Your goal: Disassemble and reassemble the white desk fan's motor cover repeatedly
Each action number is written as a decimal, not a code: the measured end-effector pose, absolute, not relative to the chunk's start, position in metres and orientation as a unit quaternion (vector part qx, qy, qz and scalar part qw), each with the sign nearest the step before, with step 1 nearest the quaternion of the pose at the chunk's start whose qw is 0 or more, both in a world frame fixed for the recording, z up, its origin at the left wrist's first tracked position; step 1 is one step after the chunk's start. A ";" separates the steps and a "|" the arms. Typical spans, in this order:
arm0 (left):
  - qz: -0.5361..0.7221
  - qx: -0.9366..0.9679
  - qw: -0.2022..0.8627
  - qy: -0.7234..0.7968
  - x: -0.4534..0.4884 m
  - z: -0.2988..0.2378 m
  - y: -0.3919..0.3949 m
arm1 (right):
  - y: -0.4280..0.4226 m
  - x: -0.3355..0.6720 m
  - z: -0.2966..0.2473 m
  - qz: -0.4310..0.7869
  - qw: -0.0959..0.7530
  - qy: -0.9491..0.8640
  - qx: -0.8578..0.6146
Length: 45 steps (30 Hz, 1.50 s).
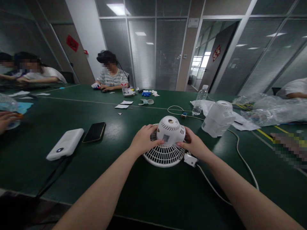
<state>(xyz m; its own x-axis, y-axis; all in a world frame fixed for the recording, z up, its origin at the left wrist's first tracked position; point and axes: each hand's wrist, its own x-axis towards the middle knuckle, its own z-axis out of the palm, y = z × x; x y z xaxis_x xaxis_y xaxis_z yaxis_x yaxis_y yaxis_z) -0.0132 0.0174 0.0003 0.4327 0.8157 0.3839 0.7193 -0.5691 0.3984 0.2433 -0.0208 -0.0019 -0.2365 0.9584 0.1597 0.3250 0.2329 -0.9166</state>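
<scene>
Though cluttered, green table beneath hands, glass beyond.

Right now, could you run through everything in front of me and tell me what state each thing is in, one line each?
Fan housing: held between left hand and right hand
Fan grille: lying on the table, under the housing
Phone: lying flat, screen dark
Power bank: lying flat
Clear bottle: standing, capped
White plastic piece: standing, not held
Door: open
</scene>
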 end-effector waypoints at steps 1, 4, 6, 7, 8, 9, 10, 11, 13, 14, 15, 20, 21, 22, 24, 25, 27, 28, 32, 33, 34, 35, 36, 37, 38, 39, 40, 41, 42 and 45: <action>0.273 0.842 0.091 0.456 -0.014 0.001 0.018 | -0.021 0.244 -0.001 0.405 0.393 -0.681 -0.467; 0.265 0.842 0.106 0.458 -0.015 0.003 0.018 | -0.023 0.250 0.005 0.445 0.367 -0.686 -0.444; 0.257 0.840 0.119 0.463 -0.016 0.004 0.019 | -0.024 0.253 0.009 0.462 0.347 -0.690 -0.436; 0.254 0.839 0.124 0.464 -0.017 0.004 0.019 | -0.024 0.255 0.010 0.463 0.340 -0.692 -0.437; 0.252 0.839 0.128 0.465 -0.017 0.005 0.019 | -0.024 0.257 0.011 0.463 0.335 -0.694 -0.439; 0.252 0.839 0.131 0.464 -0.018 0.005 0.019 | -0.023 0.258 0.012 0.463 0.331 -0.694 -0.440; 0.253 0.839 0.133 0.463 -0.018 0.005 0.020 | -0.023 0.259 0.012 0.464 0.329 -0.695 -0.441; 0.253 0.839 0.135 0.462 -0.018 0.005 0.020 | -0.022 0.260 0.011 0.464 0.326 -0.694 -0.442; 0.252 0.839 0.139 0.461 -0.018 0.005 0.021 | -0.021 0.262 0.010 0.462 0.320 -0.694 -0.450; 0.252 0.839 0.142 0.461 -0.018 0.004 0.021 | -0.020 0.262 0.008 0.458 0.320 -0.694 -0.453; 0.252 0.839 0.144 0.461 -0.019 0.004 0.021 | -0.020 0.262 0.007 0.453 0.324 -0.695 -0.455; 0.260 0.838 0.147 0.456 -0.020 0.002 0.022 | -0.023 0.258 0.006 0.422 0.346 -0.706 -0.451; 0.262 0.838 0.147 0.456 -0.020 0.002 0.022 | -0.024 0.256 0.007 0.414 0.346 -0.709 -0.454; 0.263 0.837 0.146 0.457 -0.020 0.002 0.021 | -0.025 0.255 0.008 0.406 0.345 -0.710 -0.460; 0.266 0.835 0.142 0.461 -0.019 0.002 0.021 | -0.027 0.252 0.010 0.388 0.345 -0.710 -0.476; 0.266 0.835 0.139 0.461 -0.019 0.002 0.020 | -0.027 0.250 0.010 0.379 0.348 -0.707 -0.485; 0.264 0.837 0.135 0.460 -0.019 0.003 0.020 | -0.027 0.248 0.011 0.368 0.352 -0.701 -0.500; 0.263 0.839 0.133 0.457 -0.019 0.003 0.020 | -0.026 0.247 0.010 0.368 0.354 -0.698 -0.503; 0.257 0.845 0.137 0.449 -0.020 0.002 0.021 | -0.026 0.248 0.010 0.377 0.354 -0.701 -0.492; 0.255 0.846 0.139 0.447 -0.020 0.002 0.022 | -0.026 0.248 0.010 0.370 0.352 -0.704 -0.493; 0.254 0.846 0.141 0.447 -0.020 0.002 0.022 | -0.026 0.248 0.011 0.361 0.349 -0.707 -0.497; 0.254 0.846 0.142 0.447 -0.021 0.002 0.022 | -0.026 0.249 0.012 0.352 0.346 -0.710 -0.503; 0.253 0.846 0.142 0.447 -0.020 0.002 0.022 | -0.027 0.249 0.012 0.345 0.342 -0.712 -0.506; 0.252 0.846 0.142 0.448 -0.020 0.002 0.022 | -0.027 0.249 0.013 0.340 0.341 -0.714 -0.508; 0.253 0.845 0.142 0.449 -0.020 0.002 0.021 | -0.027 0.249 0.013 0.337 0.341 -0.716 -0.508; 0.252 0.844 0.142 0.451 -0.020 0.003 0.021 | -0.027 0.249 0.013 0.336 0.340 -0.718 -0.506; 0.251 0.844 0.143 0.453 -0.019 0.003 0.021 | -0.027 0.249 0.013 0.336 0.340 -0.719 -0.505; 0.250 0.844 0.142 0.453 -0.019 0.004 0.020 | -0.026 0.249 0.012 0.336 0.339 -0.720 -0.504; 0.249 0.844 0.142 0.454 -0.019 0.004 0.020 | -0.026 0.249 0.012 0.335 0.337 -0.721 -0.504; 0.246 0.846 0.136 0.454 -0.019 0.005 0.019 | -0.025 0.250 0.009 0.333 0.332 -0.725 -0.503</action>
<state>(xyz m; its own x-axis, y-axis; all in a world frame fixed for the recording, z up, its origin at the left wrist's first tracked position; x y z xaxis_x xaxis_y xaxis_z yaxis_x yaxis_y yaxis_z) -0.0188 0.0188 0.0047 0.4679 0.8342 0.2920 0.7004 -0.5515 0.4531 0.2496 -0.0246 0.0094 -0.2729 0.9509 0.1463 0.5074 0.2715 -0.8178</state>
